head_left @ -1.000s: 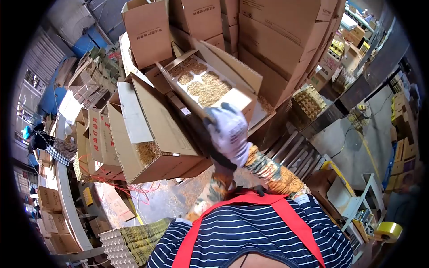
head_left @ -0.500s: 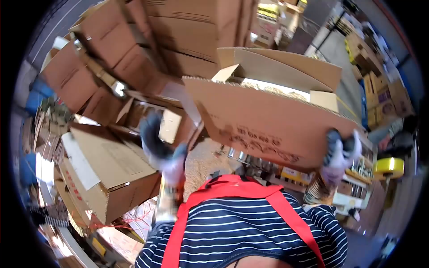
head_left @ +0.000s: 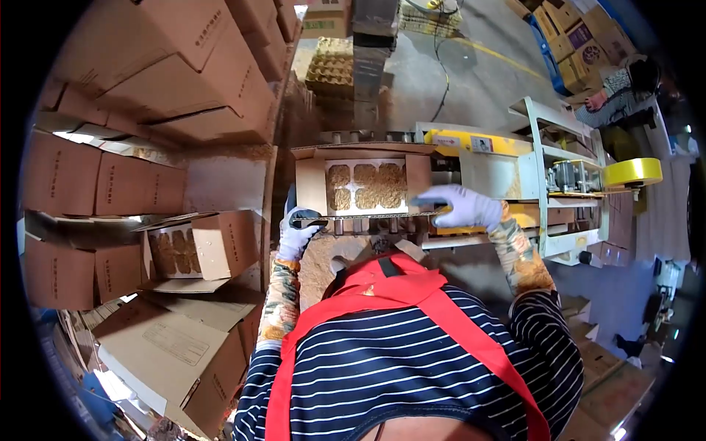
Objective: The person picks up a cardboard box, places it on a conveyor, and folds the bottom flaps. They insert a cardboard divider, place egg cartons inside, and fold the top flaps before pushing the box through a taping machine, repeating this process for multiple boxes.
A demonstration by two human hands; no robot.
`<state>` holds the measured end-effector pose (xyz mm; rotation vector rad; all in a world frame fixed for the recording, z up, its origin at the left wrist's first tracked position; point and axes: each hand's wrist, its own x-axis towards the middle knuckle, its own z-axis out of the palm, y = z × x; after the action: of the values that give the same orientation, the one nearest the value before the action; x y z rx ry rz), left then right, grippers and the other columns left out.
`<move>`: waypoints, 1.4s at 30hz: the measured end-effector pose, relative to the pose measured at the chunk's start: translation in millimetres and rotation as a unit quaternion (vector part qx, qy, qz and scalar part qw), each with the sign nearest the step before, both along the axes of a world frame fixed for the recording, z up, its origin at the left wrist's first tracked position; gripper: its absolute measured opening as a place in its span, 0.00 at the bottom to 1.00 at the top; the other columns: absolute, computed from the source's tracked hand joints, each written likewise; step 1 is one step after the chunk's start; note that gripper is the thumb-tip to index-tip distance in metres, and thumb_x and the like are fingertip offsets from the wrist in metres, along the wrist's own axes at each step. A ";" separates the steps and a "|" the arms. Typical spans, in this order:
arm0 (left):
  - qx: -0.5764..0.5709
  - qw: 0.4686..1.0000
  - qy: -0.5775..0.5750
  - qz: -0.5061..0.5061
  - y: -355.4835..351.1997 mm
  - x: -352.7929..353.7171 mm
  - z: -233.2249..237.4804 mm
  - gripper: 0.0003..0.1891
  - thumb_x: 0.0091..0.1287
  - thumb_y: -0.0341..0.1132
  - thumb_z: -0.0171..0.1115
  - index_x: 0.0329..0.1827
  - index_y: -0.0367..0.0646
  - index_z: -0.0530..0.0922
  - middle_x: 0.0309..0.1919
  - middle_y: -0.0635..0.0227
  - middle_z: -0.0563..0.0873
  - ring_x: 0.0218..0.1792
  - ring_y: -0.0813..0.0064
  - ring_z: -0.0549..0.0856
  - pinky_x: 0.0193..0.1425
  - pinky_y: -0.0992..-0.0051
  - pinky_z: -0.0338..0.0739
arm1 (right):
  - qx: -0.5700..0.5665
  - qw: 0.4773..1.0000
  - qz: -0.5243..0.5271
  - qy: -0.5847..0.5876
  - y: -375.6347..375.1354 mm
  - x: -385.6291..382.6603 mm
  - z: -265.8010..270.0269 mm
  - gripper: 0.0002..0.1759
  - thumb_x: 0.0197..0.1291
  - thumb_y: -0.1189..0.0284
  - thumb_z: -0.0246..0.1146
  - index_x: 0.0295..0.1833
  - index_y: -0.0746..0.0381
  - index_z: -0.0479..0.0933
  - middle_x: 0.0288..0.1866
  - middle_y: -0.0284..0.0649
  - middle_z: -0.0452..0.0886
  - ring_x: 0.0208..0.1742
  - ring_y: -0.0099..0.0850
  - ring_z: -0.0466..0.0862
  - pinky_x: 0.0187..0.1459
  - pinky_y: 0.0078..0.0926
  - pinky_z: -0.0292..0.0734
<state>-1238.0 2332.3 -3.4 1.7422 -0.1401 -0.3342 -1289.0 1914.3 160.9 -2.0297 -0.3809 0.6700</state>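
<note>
An open cardboard box [head_left: 312, 187] sits upright on the roller conveyor [head_left: 346, 226] in front of me, its flaps spread. Inside it lies a white sheet with several brown, textured blocks. My left hand [head_left: 296, 231], in a grey and black glove, has its fingers curled over the box's near left corner. At the near right corner my right hand [head_left: 465, 207], gloved too, has its fingers stretched out beside the flap and holds nothing.
Cardboard boxes [head_left: 198, 70] are stacked at the left, with another open box [head_left: 239, 242] of brown blocks below them. A machine with yellow tape [head_left: 632, 172] stands to the right. A co-worker's hand [head_left: 596, 101] shows at the upper right.
The open box has come down from a tilted position in the air onto the rollers. My left hand has moved to its corner, and my right hand has let go of its side. The view has turned.
</note>
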 end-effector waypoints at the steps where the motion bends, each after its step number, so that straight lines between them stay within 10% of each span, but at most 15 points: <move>1: 0.001 1.000 0.004 -0.009 -5.4 -0.6 5.1 0.17 0.48 0.24 0.77 0.42 0.40 0.83 0.36 0.70 0.88 0.39 0.77 0.86 0.51 0.75 0.81 | 0.044 0.998 -0.048 -0.025 10.1 11.3 14.3 0.25 0.57 0.70 0.63 0.62 0.60 0.78 0.56 0.48 0.84 0.58 0.44 0.82 0.64 0.36 0.74; 4: -0.006 1.000 0.005 -0.016 -14.7 1.2 2.8 0.16 0.49 0.24 0.77 0.42 0.39 0.83 0.37 0.70 0.88 0.41 0.77 0.86 0.52 0.74 0.81 | -0.110 0.968 0.031 -0.225 50.9 51.9 -3.9 0.19 0.65 0.62 0.58 0.54 0.63 0.81 0.50 0.46 0.86 0.54 0.43 0.83 0.59 0.41 0.76; 6: -0.027 0.999 0.001 0.028 -22.1 -4.6 15.5 0.15 0.48 0.24 0.76 0.40 0.39 0.84 0.47 0.65 0.87 0.45 0.75 0.86 0.54 0.75 0.80 | -0.132 0.965 0.108 -0.199 70.4 61.1 -7.1 0.22 0.67 0.55 0.56 0.47 0.63 0.83 0.44 0.43 0.87 0.49 0.43 0.84 0.56 0.43 0.77; 8: 0.026 0.997 -0.066 0.004 -25.2 0.7 28.8 0.16 0.46 0.25 0.76 0.39 0.40 0.84 0.62 0.58 0.80 0.56 0.68 0.83 0.62 0.71 0.77 | -0.468 0.857 0.215 -0.033 76.6 68.5 11.4 0.22 0.68 0.54 0.56 0.43 0.62 0.85 0.40 0.43 0.87 0.46 0.42 0.85 0.56 0.43 0.76; 13: -0.010 0.999 -0.052 -0.001 -20.7 -0.1 -0.1 0.19 0.46 0.28 0.73 0.45 0.41 0.84 0.76 0.52 0.66 0.75 0.57 0.68 0.76 0.64 0.63 | -0.546 0.828 -0.006 -0.125 52.4 54.2 -2.1 0.44 0.61 0.50 0.63 0.75 0.64 0.59 0.60 0.50 0.79 0.55 0.42 0.84 0.55 0.44 0.77; 18: -0.354 0.930 0.092 0.016 13.7 27.3 10.2 0.30 0.69 0.52 0.63 0.63 0.35 0.76 0.66 0.57 0.78 0.69 0.63 0.74 0.75 0.65 0.66 | -0.537 0.832 -0.128 -0.060 87.7 81.1 -25.4 0.43 0.54 0.54 0.72 0.70 0.63 0.65 0.61 0.48 0.74 0.59 0.43 0.81 0.61 0.43 0.72; 21: 0.022 0.993 0.044 0.108 -15.9 57.0 93.1 0.50 0.61 0.64 0.66 0.75 0.31 0.62 0.67 0.51 0.75 0.68 0.64 0.75 0.75 0.66 0.66 | -0.606 0.766 -0.122 -0.177 95.1 82.7 -31.4 0.21 0.58 0.66 0.65 0.57 0.57 0.74 0.58 0.45 0.74 0.59 0.43 0.77 0.58 0.46 0.71; 27: 0.492 0.863 0.084 -0.080 -102.2 80.6 146.0 0.74 0.48 0.63 0.77 0.81 0.35 0.30 0.76 0.38 0.59 0.71 0.48 0.72 0.74 0.64 0.70 | -0.542 0.818 -0.141 -0.132 87.9 80.0 -36.7 0.40 0.52 0.54 0.72 0.66 0.61 0.67 0.63 0.44 0.73 0.66 0.45 0.73 0.63 0.45 0.68; 31: 0.482 0.869 0.085 -0.067 -93.5 78.9 118.0 0.64 0.55 0.52 0.71 0.82 0.39 0.31 0.73 0.37 0.66 0.69 0.49 0.75 0.70 0.62 0.73 | -0.510 0.822 -0.125 -0.219 73.3 81.0 -43.8 0.31 0.55 0.56 0.69 0.62 0.57 0.71 0.56 0.43 0.76 0.62 0.42 0.75 0.64 0.42 0.67; 36: 0.285 0.956 0.058 0.025 -49.1 89.1 57.7 0.39 0.65 0.45 0.60 0.79 0.45 0.59 0.63 0.43 0.79 0.64 0.50 0.79 0.68 0.62 0.72 | -0.381 0.870 -0.123 -0.287 53.3 102.2 -61.1 0.08 0.65 0.67 0.59 0.47 0.55 0.78 0.51 0.43 0.77 0.57 0.42 0.78 0.60 0.44 0.70; 42: 0.318 0.946 0.059 0.037 -56.6 76.1 61.9 0.38 0.67 0.49 0.51 0.80 0.46 0.56 0.62 0.39 0.78 0.62 0.43 0.79 0.69 0.57 0.70 | -0.345 0.829 -0.059 -0.437 43.9 83.4 -19.7 0.11 0.61 0.68 0.61 0.49 0.56 0.75 0.52 0.41 0.77 0.53 0.41 0.82 0.53 0.42 0.77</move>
<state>-1161.9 2275.6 58.5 2.3510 0.1387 -0.4622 -1205.6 1958.2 141.2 -2.9678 -0.5778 -0.3315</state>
